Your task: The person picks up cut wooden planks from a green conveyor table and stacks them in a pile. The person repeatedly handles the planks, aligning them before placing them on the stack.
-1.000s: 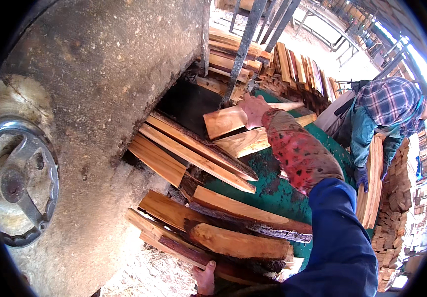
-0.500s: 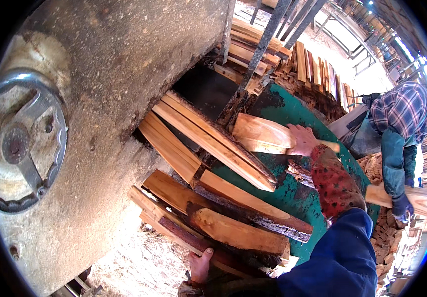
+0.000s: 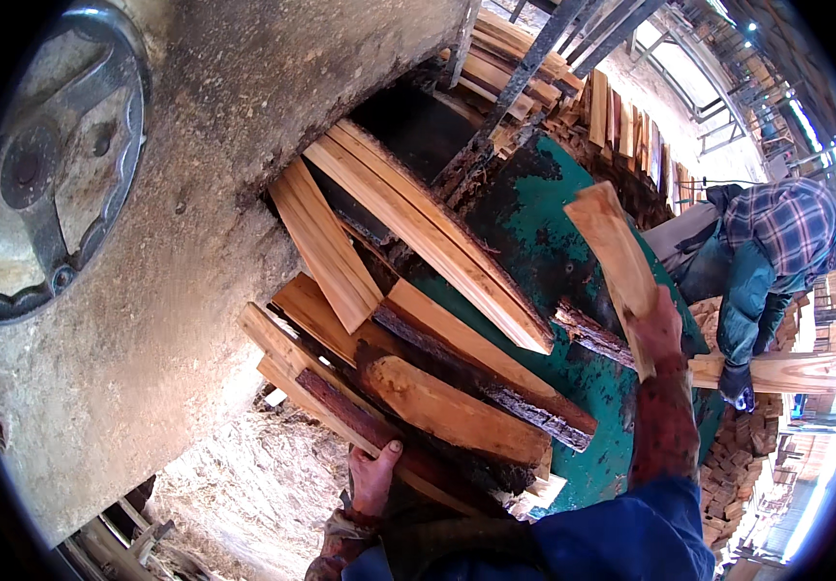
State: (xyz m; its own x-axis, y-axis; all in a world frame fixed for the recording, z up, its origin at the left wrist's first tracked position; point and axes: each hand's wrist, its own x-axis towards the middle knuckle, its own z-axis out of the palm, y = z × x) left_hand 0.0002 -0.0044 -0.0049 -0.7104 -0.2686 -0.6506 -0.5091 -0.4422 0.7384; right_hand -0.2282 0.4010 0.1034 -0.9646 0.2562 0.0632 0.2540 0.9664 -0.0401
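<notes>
We see a split wooden slab (image 3: 615, 254) held up in the right hand (image 3: 658, 334), which wears a red glove and is closed around the slab's lower end; the slab stands tilted, its free end pointing up and away over the green metal table (image 3: 544, 228). The blue sleeve (image 3: 631, 537) of that arm comes in from the lower edge. The left hand (image 3: 374, 474) is bare, its fingers curled over the lower edge of a bark-edged board (image 3: 360, 421) at the bottom of the woodpile. That pile (image 3: 418, 320) of slabs and bark-edged offcuts lies crosswise on the green table, leaning out of a dark opening in a rough grey concrete wall (image 3: 205, 194). A round metal handwheel (image 3: 50, 165) is set on the wall, far to the left. To the right a second person in a plaid shirt (image 3: 786, 228) bends over, a gloved hand (image 3: 736, 382) on another plank (image 3: 772, 370). Stacked firewood (image 3: 738, 455) lies below them.
</notes>
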